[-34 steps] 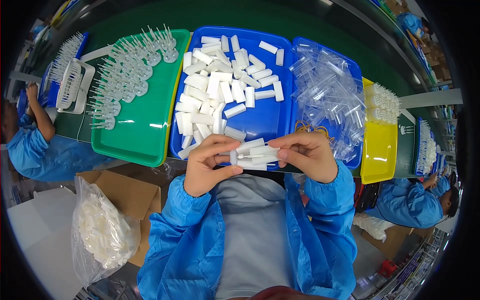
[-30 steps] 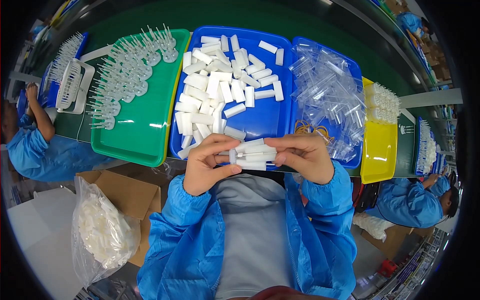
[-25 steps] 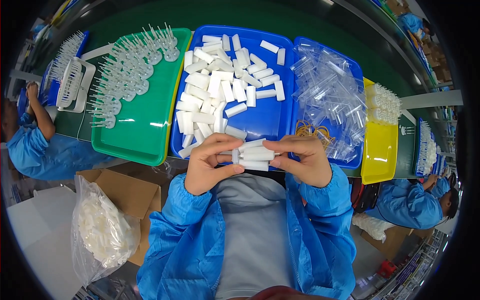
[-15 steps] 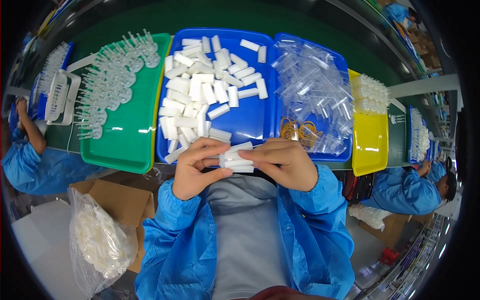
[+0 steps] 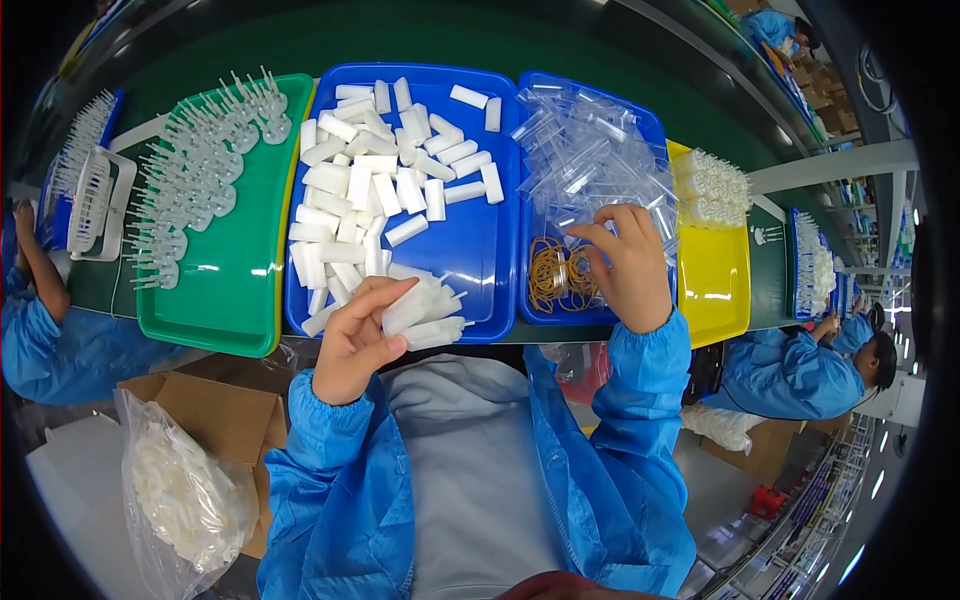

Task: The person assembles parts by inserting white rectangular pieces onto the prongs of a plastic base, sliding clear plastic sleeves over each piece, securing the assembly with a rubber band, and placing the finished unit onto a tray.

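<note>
Just in front of the left blue tray [image 5: 460, 300], my left hand [image 5: 352, 340] grips a bunch of white cylinders [image 5: 420, 312]. Thin pale pins stick out of the bunch on its right side, and my palm hides part of it. The same kind of loose white cylinders [image 5: 375, 190] fill much of that tray. My right hand [image 5: 636, 268] reaches over the right blue tray [image 5: 652, 130], its thumb and fingers apart with nothing seen between them. Below its fingers are clear plastic sleeves [image 5: 590, 150] and a heap of tan rubber bands [image 5: 556, 272].
At left, a green tray [image 5: 245, 290] holds clear pronged plastic pieces [image 5: 205, 180]. A yellow tray [image 5: 715, 290] at right carries a block of white pieces [image 5: 712, 188]. Beside my left arm stand a cardboard box [image 5: 225, 410] and a filled bag [image 5: 190, 490]. Co-workers sit on both sides.
My right hand has left the white bunch and moved right and away over the sleeves and rubber bands. My left hand keeps the bunch, now tilted. The whole view has shifted slightly.
</note>
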`<state>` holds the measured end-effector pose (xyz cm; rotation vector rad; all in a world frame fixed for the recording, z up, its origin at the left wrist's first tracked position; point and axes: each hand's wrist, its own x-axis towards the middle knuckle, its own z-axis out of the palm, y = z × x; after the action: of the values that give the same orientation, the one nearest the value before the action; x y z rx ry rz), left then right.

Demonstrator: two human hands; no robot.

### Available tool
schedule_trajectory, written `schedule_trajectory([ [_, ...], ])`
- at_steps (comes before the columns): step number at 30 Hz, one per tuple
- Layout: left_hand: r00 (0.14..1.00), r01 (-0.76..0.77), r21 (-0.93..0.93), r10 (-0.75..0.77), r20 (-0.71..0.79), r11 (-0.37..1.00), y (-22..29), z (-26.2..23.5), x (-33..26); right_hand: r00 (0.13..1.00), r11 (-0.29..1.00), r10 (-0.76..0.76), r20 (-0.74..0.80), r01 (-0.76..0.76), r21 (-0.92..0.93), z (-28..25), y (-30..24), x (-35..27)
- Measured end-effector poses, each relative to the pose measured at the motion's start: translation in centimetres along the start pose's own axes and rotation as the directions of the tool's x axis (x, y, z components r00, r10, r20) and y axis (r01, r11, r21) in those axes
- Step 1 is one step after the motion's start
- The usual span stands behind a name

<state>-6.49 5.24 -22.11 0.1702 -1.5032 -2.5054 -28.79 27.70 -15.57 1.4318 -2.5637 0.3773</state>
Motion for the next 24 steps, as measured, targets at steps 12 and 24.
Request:
schedule_trajectory([
  [12, 0.997, 0.072, -0.206, -0.075, -0.010, 0.976, 0.3, 1.1, -0.1, 0.988, 0.985, -0.154, 0.029, 0.156, -0.068, 2.1, 1.1, 0.3],
  [24, 0.995, 0.086, -0.151, -0.078, 0.059, 0.985, 0.4, 1.3, 0.1, 0.976, 0.394, 0.133, -0.171, 0.106, 0.913, -0.2, -4.7, -1.0],
])
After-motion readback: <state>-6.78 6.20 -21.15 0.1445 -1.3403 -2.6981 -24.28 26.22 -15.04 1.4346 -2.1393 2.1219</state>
